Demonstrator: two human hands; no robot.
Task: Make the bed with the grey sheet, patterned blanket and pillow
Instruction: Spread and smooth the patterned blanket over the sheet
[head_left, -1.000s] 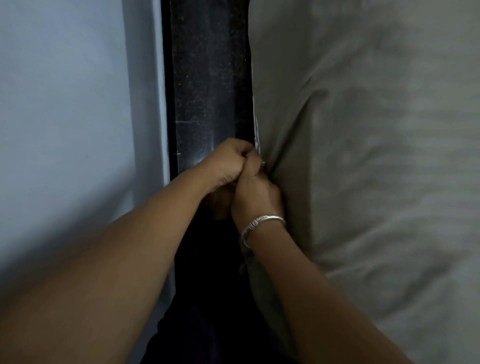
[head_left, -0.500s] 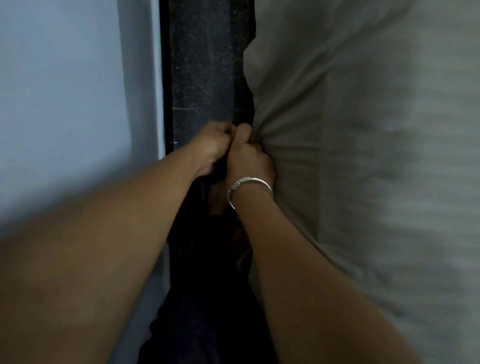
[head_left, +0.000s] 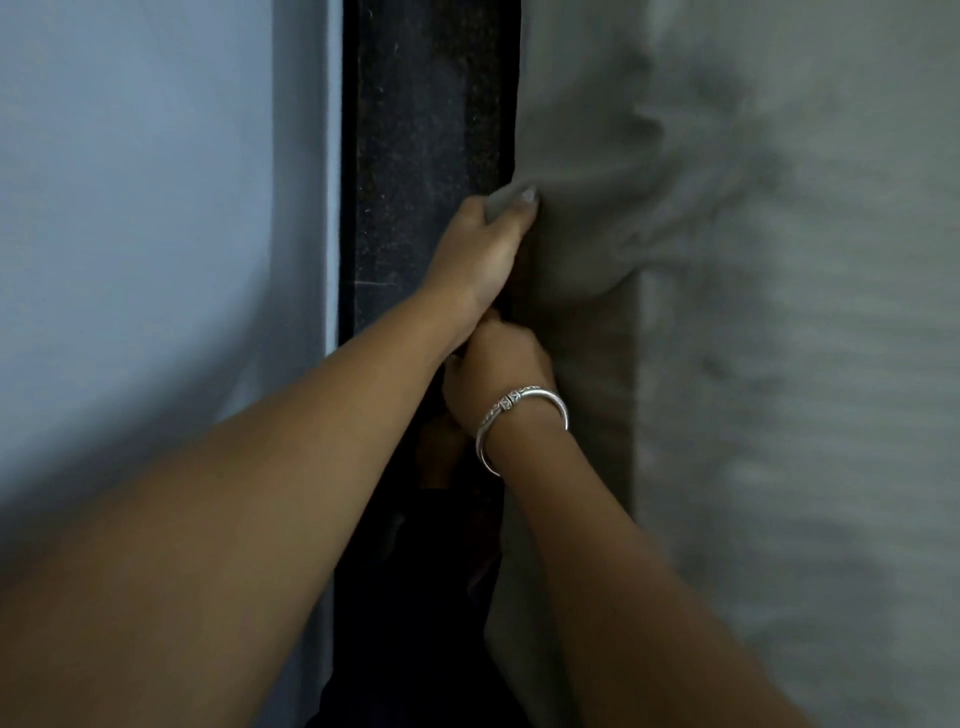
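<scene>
Dim indoor view, low in contrast and slightly grainy. The wall (head_left: 156, 208) takes a cool blue-grey cast, and a broad soft shadow spreads over its lower part. The floor (head_left: 426, 130) strip sinks to near-black toward the bottom edge. Motion blur smears the sheet (head_left: 779, 467) at right (its texture reads as streaks), and deep shade lies under its lifted fold. The bracelet (head_left: 519, 402) carries the only glint. The near forearms (head_left: 208, 571) are soft.

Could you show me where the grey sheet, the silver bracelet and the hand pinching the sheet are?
grey sheet (head_left: 753, 364), head view, wrinkled cloth right of the hands
silver bracelet (head_left: 511, 400), head view, band across the wrist
left hand (head_left: 480, 254), head view, back of the hand
</scene>
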